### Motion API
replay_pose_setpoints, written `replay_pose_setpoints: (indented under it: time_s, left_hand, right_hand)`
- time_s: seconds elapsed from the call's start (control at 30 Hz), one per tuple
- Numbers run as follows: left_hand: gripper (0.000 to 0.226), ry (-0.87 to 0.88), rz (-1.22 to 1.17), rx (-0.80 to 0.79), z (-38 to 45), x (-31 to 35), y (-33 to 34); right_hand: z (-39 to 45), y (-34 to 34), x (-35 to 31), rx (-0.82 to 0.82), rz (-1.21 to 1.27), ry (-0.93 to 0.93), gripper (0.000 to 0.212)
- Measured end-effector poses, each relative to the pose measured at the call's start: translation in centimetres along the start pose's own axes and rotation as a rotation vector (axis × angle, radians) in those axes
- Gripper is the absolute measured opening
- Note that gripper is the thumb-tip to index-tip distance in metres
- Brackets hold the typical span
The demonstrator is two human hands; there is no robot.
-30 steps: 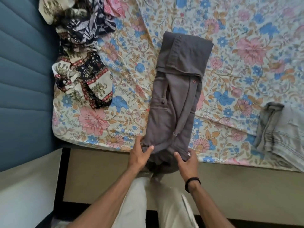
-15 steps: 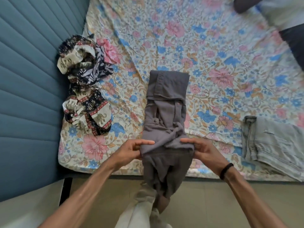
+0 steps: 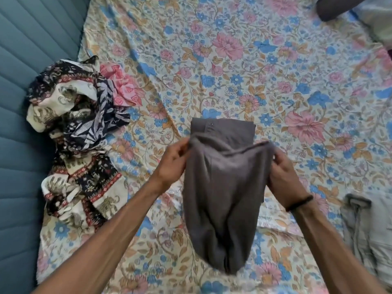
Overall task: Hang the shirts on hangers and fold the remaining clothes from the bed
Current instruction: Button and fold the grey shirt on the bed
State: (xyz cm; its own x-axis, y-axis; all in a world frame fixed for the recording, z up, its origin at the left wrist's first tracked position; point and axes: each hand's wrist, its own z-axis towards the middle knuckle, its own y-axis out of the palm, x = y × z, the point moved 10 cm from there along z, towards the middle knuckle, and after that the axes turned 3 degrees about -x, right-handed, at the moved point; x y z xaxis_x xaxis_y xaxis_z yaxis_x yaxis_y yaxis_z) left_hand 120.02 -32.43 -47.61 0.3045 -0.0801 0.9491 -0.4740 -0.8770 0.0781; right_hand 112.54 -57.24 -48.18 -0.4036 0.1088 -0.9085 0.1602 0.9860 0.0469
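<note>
Head camera view, looking down over a bed covered by a floral sheet printed with pink and blue flowers and tan leaves on a cream ground. In the middle of the picture a person holds up a pair of grey trousers with both hands. The left hand pinches the left corner of the raised fabric edge between thumb and curled fingers. The right hand grips the right corner of the same edge, its fingers bunched round the cloth, and a thin black band circles that wrist. Between the two hands the grey fabric is pulled fairly taut, and the near part of it hangs toward the camera in a soft rounded fold. The far part of the trousers lies flat on the sheet beyond the hands, with a small button or rivet showing near its top edge. To the left, near a blue padded headboard with slanted stitched panels, lies a heap of patterned clothes in black, white and red, some with elephant and leaf prints, and a pink piece at its upper right. At the lower right edge sits a light grey folded garment, only partly in view. A dark blurred shape fills the top right corner; what it is cannot be told.
</note>
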Motion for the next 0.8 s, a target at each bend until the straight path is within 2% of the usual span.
replay_pose_setpoints:
  time_s: [0.1,0.17,0.23,0.3,0.37,0.43,0.5,0.53,0.57,0.63,0.67,0.73,0.8]
  left_hand:
    - [0.023,-0.004,0.002,0.186,8.5,-1.4,-2.3]
    - [0.015,-0.149,0.095,0.281,12.6,-4.9,-3.5]
    - [0.017,-0.278,0.257,0.307,14.9,-7.8,-4.1]
    - [0.019,-0.323,0.385,0.314,15.8,-9.2,-4.5]
    - [0.021,-0.343,0.348,0.341,15.8,-9.3,-5.0]
    - [0.017,-0.365,0.247,0.384,14.9,-9.1,-5.4]
    - [0.011,-0.412,0.314,0.46,12.8,-8.5,-6.4]
    - [0.014,-0.422,0.352,0.506,11.1,-7.9,-6.8]
    - [0.027,-0.413,0.354,0.544,9.1,-7.3,-6.9]
    - [0.06,-0.418,0.298,0.545,4.5,-6.8,-6.3]
    - [0.065,-0.457,0.32,0.485,2.4,-7.2,-5.2]
    - [0.063,-0.572,0.457,0.323,-1.8,-8.2,-2.6]
    - [0.059,-0.612,0.497,0.314,-4.4,-8.7,-1.5]
  right_hand:
    - [7.4,-1.3,0.7,0.165,0.022,0.046,0.018]
    - [11.5,-2.4,3.8,0.248,-0.096,0.125,0.02]
    - [13.7,-3.3,7.3,0.326,-0.211,0.252,0.023]
    - [14.9,-3.6,8.1,0.376,-0.294,0.299,0.038]
    - [15.0,-3.6,7.2,0.416,-0.373,0.304,0.045]
    - [13.6,-4.1,6.2,0.479,-0.295,0.308,0.036]
    - [10.6,-4.5,5.5,0.608,-0.13,0.269,0.02]
    - [8.2,-4.5,4.8,0.685,-0.124,0.233,0.018]
    - [5.5,-4.3,3.9,0.731,-0.162,0.188,0.025]
    - [0.0,-2.6,2.4,0.721,-0.285,0.118,0.036]
    - [-2.3,-1.3,2.7,0.658,-0.341,0.148,0.043]
    - [-5.7,1.7,4.6,0.489,-0.43,0.277,0.067]
    - [-7.1,3.2,6.1,0.448,-0.45,0.381,0.08]
